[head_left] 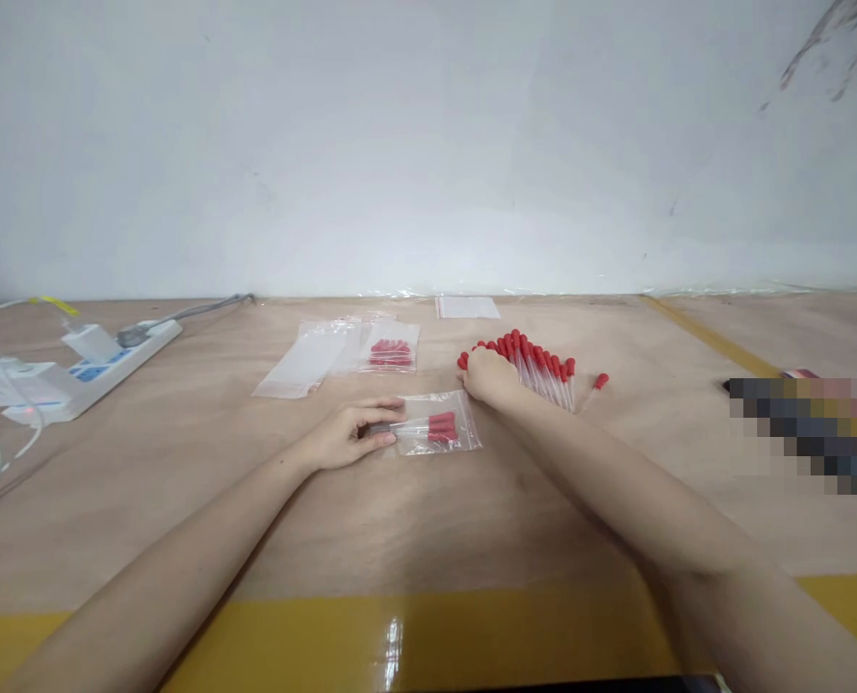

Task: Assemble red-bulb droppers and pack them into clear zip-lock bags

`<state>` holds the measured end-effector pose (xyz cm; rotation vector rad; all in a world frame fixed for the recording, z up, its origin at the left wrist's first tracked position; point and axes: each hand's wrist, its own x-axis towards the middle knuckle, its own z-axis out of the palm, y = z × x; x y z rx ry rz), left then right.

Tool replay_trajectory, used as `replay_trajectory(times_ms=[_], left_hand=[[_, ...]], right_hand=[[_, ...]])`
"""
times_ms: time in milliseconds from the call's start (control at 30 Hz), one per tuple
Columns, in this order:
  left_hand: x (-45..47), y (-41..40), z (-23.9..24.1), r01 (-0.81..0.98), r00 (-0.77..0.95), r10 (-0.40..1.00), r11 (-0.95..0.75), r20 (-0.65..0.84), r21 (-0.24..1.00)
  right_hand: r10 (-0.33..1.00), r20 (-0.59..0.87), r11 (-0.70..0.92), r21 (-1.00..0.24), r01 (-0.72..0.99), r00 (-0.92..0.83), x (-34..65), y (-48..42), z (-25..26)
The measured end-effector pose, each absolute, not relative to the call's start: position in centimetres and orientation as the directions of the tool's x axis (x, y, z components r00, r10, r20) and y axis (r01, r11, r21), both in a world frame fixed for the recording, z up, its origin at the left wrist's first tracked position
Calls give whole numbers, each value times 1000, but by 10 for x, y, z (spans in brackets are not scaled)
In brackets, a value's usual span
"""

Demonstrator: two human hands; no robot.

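Observation:
My left hand (356,432) rests on the table, its thumb and fingers closed around the left end of a clear zip bag (470,438). Inside that bag lie a few droppers with red bulbs (442,426), their clear stems pointing toward my left hand. My right hand (492,375) is curled at the left side of a pile of red-bulbed droppers (536,356). Red bulbs show beside and behind its knuckles; the fingertips and whatever they grip are hidden.
Behind my left hand lie flat empty bags (305,356) and a bag of droppers (391,353). Another white bag stack (467,307) sits near the wall. One loose dropper (601,382) lies right of the pile. A power strip (96,380) with cables is at left; a blurred dark object (818,423) at right.

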<state>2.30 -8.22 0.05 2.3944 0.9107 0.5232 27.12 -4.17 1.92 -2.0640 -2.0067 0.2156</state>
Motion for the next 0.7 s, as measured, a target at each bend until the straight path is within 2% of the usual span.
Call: replay_trajectory(times_ms=[233,300,333,433,500,600,700], left_hand=[[24,-83,2,482,716,669,-680,198,552],[24,-84,2,485,715,668,-687,207,542],[24,-84,2,487,715,668,-688,208,538],[24,-84,2,494,713,672,-684,199,537],[24,-84,2,494,712,673,-681,198,540],[24,-83,1,489,711,674,-679,201,547],[24,-83,2,493,710,679,-669,187,557]], right_hand=[[992,127,25,-277,961,11,277,-46,26],[987,160,54,-379,924,8,283,-49,30],[981,191,80,-469,880,13,287,-51,30],[947,305,191,-783,592,98,304,-59,26],[935,310,233,-905,356,175,314,-67,17],[949,203,182,-977,108,240,323,-81,4],[947,127,140,-990,-22,294,320,-88,-5]])
